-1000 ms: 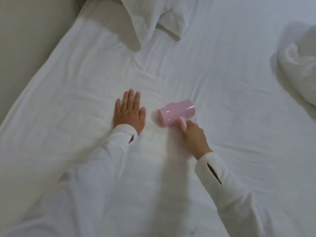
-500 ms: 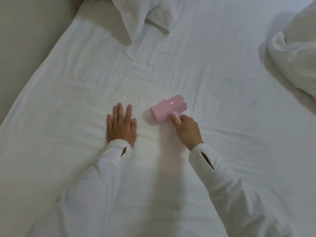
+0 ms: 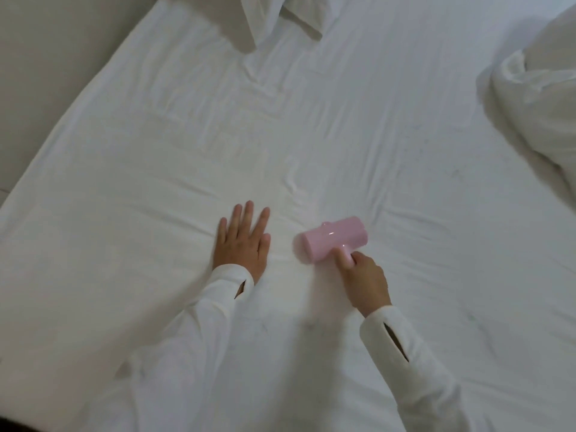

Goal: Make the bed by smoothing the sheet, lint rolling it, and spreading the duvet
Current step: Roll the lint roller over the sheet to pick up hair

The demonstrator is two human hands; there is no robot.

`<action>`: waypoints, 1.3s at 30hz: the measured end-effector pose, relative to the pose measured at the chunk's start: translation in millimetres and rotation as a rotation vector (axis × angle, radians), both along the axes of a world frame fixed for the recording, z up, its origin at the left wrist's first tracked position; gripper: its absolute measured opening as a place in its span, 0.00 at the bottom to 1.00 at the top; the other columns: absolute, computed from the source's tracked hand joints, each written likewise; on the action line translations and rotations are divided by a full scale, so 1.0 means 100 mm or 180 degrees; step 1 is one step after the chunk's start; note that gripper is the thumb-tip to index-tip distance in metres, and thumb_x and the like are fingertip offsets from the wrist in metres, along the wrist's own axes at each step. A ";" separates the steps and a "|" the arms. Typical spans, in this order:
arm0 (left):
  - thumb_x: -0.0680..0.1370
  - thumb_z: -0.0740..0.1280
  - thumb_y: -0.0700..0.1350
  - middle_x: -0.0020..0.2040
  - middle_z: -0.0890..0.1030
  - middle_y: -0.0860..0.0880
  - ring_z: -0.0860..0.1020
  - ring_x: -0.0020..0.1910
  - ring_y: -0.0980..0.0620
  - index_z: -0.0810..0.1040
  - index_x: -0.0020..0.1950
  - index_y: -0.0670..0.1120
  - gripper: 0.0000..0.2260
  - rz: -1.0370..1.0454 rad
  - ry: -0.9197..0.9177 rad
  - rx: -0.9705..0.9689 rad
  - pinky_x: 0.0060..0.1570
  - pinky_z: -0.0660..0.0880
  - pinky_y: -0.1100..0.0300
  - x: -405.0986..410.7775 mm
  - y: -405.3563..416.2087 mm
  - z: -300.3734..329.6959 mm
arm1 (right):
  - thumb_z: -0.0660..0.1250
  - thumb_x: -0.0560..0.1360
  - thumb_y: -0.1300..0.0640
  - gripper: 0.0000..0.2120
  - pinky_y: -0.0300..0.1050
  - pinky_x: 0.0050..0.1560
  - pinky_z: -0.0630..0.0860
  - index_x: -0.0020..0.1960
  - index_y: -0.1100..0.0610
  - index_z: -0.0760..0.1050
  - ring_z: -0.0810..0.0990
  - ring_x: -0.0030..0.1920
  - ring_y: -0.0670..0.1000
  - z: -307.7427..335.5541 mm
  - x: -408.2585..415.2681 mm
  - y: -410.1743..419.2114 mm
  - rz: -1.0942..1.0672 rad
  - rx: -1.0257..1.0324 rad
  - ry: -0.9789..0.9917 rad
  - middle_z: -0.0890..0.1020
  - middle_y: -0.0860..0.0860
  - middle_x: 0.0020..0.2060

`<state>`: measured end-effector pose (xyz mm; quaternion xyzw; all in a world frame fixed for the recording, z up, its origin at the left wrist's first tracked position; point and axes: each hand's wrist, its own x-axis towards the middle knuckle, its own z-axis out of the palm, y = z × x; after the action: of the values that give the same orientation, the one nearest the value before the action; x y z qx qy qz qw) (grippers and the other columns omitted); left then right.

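Head view: lint roller [image 3: 333, 238] has edged along the sheet [image 3: 156, 169].
Right hand [image 3: 364, 279]: clamped on its handle.
Left hand [image 3: 241, 241]: flat, fingers spread, pinning cloth.
Meaning: rolling continues; duvet [image 3: 536, 98] waits far right.

White sheet [image 3: 343, 126] creased across the bed. Left hand [image 3: 241, 244] flat on it, fingers [image 3: 247, 213] straight and slightly spread. Right hand [image 3: 364, 279] grips the handle of a pink lint roller [image 3: 333, 240], drum lying on the sheet just beside the left hand. Pillow [image 3: 265, 17] at top; bunched duvet [image 3: 539, 104] at right edge.
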<state>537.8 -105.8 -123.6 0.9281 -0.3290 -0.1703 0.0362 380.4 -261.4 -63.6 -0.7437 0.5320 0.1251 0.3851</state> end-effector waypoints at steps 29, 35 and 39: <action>0.83 0.48 0.45 0.78 0.50 0.46 0.48 0.77 0.48 0.52 0.78 0.46 0.22 0.2335 -0.0133 -0.0492 0.73 0.43 0.48 -1.39 1.73 -0.04 | 0.62 0.71 0.33 0.28 0.48 0.33 0.66 0.28 0.56 0.64 0.69 0.29 0.53 0.21 -0.03 1.30 0.1946 0.0322 -0.0588 0.68 0.51 0.24; 0.82 0.46 0.51 0.78 0.41 0.52 0.41 0.77 0.53 0.39 0.77 0.55 0.25 0.2242 -0.0058 -0.0022 0.73 0.39 0.49 -1.44 1.93 -0.08 | 0.61 0.73 0.36 0.25 0.44 0.31 0.62 0.30 0.54 0.62 0.69 0.30 0.52 0.06 0.24 1.47 0.2430 0.0055 -0.0120 0.68 0.49 0.26; 0.82 0.45 0.51 0.78 0.40 0.52 0.40 0.77 0.53 0.36 0.74 0.57 0.24 0.2255 -0.0171 -0.0037 0.73 0.38 0.49 -1.45 1.91 -0.09 | 0.62 0.72 0.35 0.25 0.44 0.32 0.61 0.30 0.54 0.61 0.67 0.29 0.52 0.07 0.11 1.30 0.2397 -0.0072 0.0083 0.66 0.48 0.25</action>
<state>392.3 84.9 -132.4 0.9886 0.0115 -0.1208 0.0896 391.0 -131.3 -56.9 -0.8897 0.2275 0.2615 0.2971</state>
